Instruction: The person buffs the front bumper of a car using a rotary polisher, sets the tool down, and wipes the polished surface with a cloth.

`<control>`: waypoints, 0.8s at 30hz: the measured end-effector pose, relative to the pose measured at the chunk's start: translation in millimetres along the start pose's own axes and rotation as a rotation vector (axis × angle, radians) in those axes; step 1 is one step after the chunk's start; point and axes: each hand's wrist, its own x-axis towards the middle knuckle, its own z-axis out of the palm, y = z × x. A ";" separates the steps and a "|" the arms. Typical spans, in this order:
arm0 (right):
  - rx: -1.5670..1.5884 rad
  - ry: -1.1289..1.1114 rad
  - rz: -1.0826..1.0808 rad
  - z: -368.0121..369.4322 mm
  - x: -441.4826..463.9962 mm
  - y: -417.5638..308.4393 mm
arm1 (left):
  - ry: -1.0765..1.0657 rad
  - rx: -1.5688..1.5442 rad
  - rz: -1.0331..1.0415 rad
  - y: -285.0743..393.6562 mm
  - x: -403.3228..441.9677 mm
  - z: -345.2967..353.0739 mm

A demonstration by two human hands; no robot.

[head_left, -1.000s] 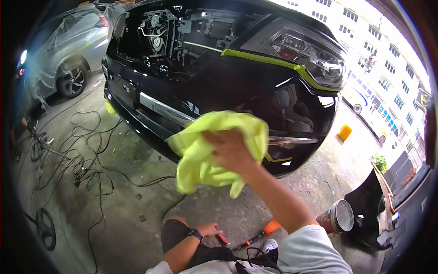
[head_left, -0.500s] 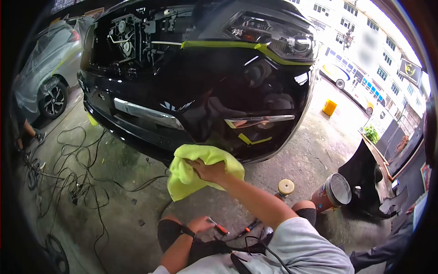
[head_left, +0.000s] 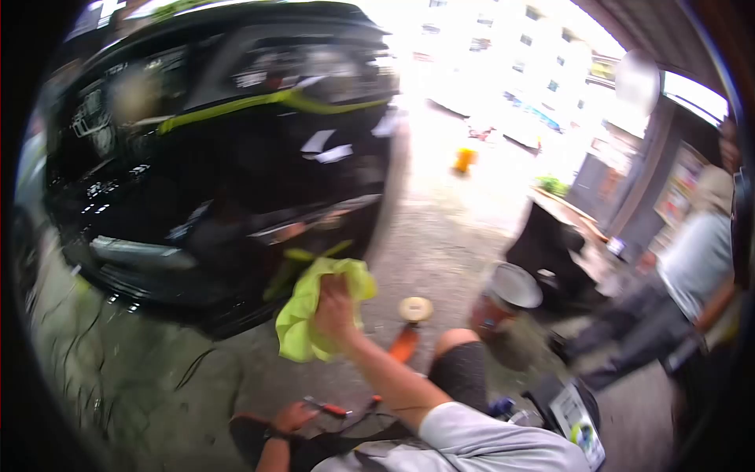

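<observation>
My right hand (head_left: 336, 307) is closed on a yellow-green cloth (head_left: 300, 316), at the lower corner of a black car bumper (head_left: 236, 181). Whether the cloth touches the bumper is blurred. Green tape (head_left: 228, 108) runs along the edge below the headlight (head_left: 314, 69), with more tape low on the bumper. Near my knee, my left hand (head_left: 293, 417) has its fingers around the end of a small red and black tool (head_left: 334, 411). A polisher with a round pale pad (head_left: 415, 309) and orange body stands on the ground right of the cloth.
A bucket (head_left: 515, 286) stands right of my knee, with a black panel (head_left: 550, 244) behind it. At the right is another person (head_left: 696, 259) in a light shirt. Cables (head_left: 193, 368) lie on the ground at left. A yellow container (head_left: 464, 160) stands farther back.
The view has swung right, so the car now sits farther left. My right hand has moved the cloth from in front of the bumper down to its lower edge. Another person has come into view.
</observation>
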 end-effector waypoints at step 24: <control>1.522 -0.660 1.293 -106.1 -170.1 -7.3 | 0.096 -1.570 0.206 173.3 12.8 -44.7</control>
